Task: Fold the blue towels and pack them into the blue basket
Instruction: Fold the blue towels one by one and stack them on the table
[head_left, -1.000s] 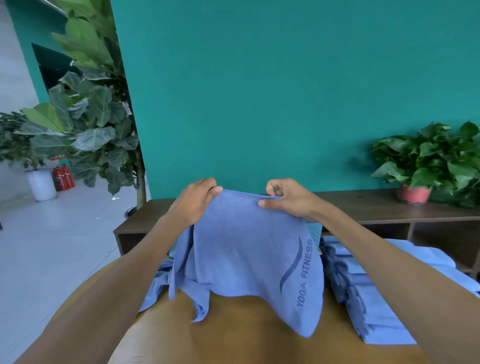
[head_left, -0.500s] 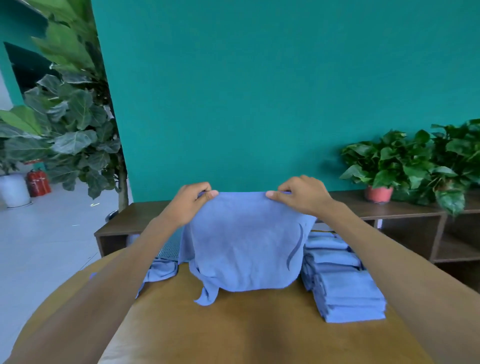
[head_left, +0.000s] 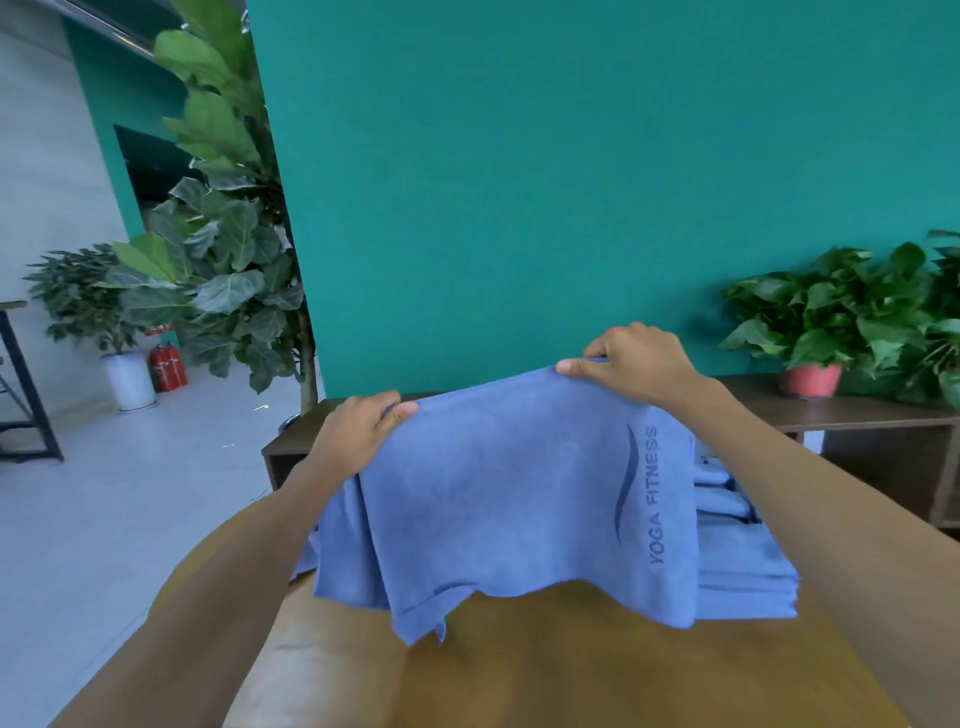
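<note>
Hands apart now, wider than half a second back: left hand and right hand each pinch a top corner of one blue towel, stretching its upper edge taut. It hangs over the wooden table, lower hem just brushing the surface, "YOGA FITNESS" print facing the person. Right hand sits higher, so the edge slopes. Judgement: towel is squared up, ready for a first fold; nothing packed yet. Count: one towel held; one stack of folded towels just right of it, layers too blurred to count; more blue cloth behind on the left. Blue basket not visible. Two hands, both gripping.
</note>
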